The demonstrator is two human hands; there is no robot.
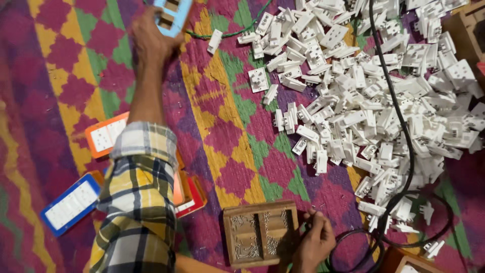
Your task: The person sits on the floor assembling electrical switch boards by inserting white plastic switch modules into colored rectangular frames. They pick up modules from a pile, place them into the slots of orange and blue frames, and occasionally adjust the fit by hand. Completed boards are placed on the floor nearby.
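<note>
Plaid sleeve [136, 202] fills the near foreground, and from it the person's left arm stretches far forward, nearly straight. At its end the left hand [151, 38] closes around the lower edge of a light blue switch frame [172, 14] at the top of the view, on the patterned mat [237, 141]. This looks like the fetching of a frame; bringing it closer would call for drawing the arm back. Low in the view, the right hand [316, 242] rests curled beside a wooden tray [260, 232] of small screws, fingertips pinched, though on what cannot be told. White socket parts [364, 101] lie heaped to the right, crossed by a black cable [399, 121].
</note>
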